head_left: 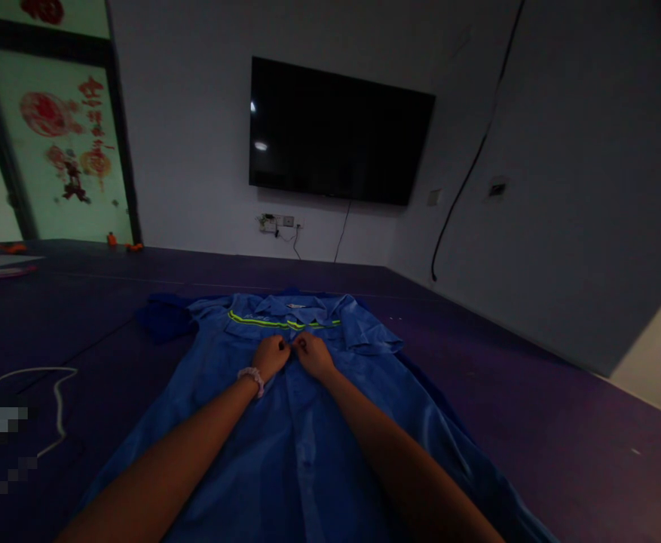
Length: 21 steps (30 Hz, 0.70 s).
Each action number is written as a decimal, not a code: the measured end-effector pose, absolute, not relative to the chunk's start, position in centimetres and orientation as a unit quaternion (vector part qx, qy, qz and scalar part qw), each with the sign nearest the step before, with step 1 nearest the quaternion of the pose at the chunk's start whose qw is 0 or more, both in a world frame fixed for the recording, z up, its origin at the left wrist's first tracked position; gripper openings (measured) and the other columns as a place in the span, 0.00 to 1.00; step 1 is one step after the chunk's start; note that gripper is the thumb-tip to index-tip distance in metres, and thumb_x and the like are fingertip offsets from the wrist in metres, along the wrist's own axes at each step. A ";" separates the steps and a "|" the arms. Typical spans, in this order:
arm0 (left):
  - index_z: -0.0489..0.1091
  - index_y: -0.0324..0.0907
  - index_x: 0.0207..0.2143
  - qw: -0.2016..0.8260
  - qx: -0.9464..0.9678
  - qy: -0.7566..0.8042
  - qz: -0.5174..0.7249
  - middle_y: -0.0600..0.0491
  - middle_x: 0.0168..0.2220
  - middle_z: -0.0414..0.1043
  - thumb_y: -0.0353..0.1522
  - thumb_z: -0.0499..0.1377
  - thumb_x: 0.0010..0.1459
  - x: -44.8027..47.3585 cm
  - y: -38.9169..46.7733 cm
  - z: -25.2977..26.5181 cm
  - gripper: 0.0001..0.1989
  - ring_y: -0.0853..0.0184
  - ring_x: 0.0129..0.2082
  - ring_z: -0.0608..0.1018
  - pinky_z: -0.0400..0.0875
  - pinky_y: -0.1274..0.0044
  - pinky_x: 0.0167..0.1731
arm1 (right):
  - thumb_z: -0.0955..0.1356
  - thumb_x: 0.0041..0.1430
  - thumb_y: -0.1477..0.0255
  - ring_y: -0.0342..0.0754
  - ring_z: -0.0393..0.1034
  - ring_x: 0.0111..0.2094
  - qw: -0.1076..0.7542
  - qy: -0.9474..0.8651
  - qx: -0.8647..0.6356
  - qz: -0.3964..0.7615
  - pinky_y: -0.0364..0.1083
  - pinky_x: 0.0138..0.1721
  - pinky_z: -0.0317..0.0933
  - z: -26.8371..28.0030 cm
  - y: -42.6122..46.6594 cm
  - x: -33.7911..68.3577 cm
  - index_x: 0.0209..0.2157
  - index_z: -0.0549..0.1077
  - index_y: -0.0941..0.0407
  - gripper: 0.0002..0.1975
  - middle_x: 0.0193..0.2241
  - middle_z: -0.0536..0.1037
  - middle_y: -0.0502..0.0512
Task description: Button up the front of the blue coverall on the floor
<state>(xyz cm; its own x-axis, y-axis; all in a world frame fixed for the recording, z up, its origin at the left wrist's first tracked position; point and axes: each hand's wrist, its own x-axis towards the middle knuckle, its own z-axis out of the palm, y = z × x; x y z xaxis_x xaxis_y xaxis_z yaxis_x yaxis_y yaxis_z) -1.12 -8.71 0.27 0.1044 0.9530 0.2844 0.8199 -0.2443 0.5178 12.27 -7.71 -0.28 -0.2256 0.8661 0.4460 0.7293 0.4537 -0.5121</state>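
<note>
A blue short-sleeved shirt [307, 422] lies spread on its back, collar away from me, with yellow-green stripes across its chest. My left hand [272, 357], a scrunchie [252, 381] round its wrist, pinches the shirt's front placket just below the stripes. Opposite it, close by, my right hand [313, 354] is closed on the same front edge. Both sets of fingertips nearly meet at the middle line; any button between them is too small to make out. Darker blue cloth [167, 317] shows from beneath the shirt at the left shoulder and along the right side.
The purple floor [505, 407] stretches around the shirt. A white cable [59, 400] curls at the left. A television [338, 136] hangs on the far wall, and a black cable [466, 181] runs down the right wall. Small orange objects [111, 239] stand near the glass door [62, 188].
</note>
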 end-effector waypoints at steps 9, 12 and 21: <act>0.68 0.36 0.33 0.121 0.731 0.605 0.292 0.53 0.31 0.70 0.36 0.53 0.60 -1.1 -8.8 0.4 0.11 0.70 0.31 0.73 0.69 0.72 0.35 | 0.65 0.54 0.74 0.43 0.70 0.27 0.362 -0.772 -0.511 0.110 0.39 0.27 0.58 -0.2 -7.9 12.3 0.31 0.72 0.58 0.04 0.25 0.75 0.52; 0.68 0.36 0.33 0.119 0.730 0.608 0.289 0.53 0.32 0.70 0.36 0.53 0.60 -1.0 -8.8 0.4 0.11 0.69 0.32 0.73 0.69 0.72 0.35 | 0.64 0.54 0.75 0.43 0.70 0.28 0.363 -0.773 -0.507 0.113 0.39 0.28 0.58 -0.1 -8.0 12.3 0.32 0.72 0.58 0.05 0.26 0.76 0.52; 0.68 0.36 0.32 0.117 0.733 0.607 0.283 0.53 0.31 0.70 0.36 0.54 0.59 -1.0 -8.9 0.6 0.11 0.70 0.31 0.73 0.69 0.72 0.35 | 0.64 0.52 0.77 0.44 0.71 0.29 0.364 -0.774 -0.503 0.122 0.39 0.29 0.59 -0.2 -7.9 12.3 0.31 0.73 0.58 0.06 0.27 0.76 0.53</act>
<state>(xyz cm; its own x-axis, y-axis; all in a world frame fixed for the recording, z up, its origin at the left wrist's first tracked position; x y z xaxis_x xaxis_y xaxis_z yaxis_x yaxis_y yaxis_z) -1.01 -8.91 0.59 0.1033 0.9565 0.2728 0.8238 -0.2360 0.5153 12.28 -7.85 -0.20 -0.2291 0.8680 0.4405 0.6909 0.4638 -0.5545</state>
